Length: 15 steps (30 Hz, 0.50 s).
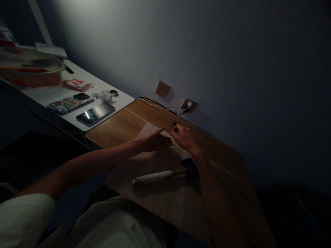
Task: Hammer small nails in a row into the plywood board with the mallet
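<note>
Over a pale wooden board (152, 127), my left hand (155, 140) has its thumb raised and its fingers stretched out. Small glinting bits (162, 140) seem to lie in its palm, too small and dark to name. Just to the right is my right hand (184, 137), fingers curled together in a pinch; what they hold, if anything, is hidden. A mallet (155, 177) with a dark head and a white-wrapped handle lies on the board below both hands. My right forearm passes close by its head.
The board rests on a wooden table (119, 120) against the wall. On the white table (98, 81) at left are a phone (95, 113), a patterned case (67, 105), a smartwatch (81, 96), crumpled plastic (104, 96) and a blurred clear tub (33, 70). A white cable (160, 107) runs to a wall socket (188, 105).
</note>
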{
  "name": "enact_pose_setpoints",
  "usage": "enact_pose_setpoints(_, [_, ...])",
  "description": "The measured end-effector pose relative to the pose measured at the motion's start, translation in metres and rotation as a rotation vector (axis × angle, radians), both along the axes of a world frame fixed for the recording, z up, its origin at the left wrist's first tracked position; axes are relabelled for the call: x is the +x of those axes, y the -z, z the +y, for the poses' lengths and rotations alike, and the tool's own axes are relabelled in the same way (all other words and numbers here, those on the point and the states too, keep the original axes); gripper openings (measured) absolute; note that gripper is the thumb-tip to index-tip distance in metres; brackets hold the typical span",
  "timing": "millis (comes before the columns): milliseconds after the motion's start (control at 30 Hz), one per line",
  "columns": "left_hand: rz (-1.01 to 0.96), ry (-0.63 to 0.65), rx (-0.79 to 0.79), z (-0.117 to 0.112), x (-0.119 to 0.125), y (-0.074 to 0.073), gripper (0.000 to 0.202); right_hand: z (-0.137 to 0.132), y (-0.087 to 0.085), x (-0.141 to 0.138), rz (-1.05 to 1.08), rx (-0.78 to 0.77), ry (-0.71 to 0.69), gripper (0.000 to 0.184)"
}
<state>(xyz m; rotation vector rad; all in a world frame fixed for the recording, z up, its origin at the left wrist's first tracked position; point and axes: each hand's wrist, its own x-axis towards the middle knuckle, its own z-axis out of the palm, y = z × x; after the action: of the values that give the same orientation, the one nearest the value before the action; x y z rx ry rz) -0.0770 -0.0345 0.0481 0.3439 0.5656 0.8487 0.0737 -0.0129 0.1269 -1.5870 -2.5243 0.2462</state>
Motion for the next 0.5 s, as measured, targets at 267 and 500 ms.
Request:
enact_pose_setpoints(267, [0.002,-0.05,0.102,-0.001,0.009,-0.002,0.036,-0.021,-0.021,-0.016,0.07,-0.138,-0.234,0.015])
enact_pose_setpoints(500, [0.05,-0.039,0.139,-0.01,0.007,-0.005,0.034,-0.029,-0.029,-0.018,0.198,-0.203,-0.288,0.027])
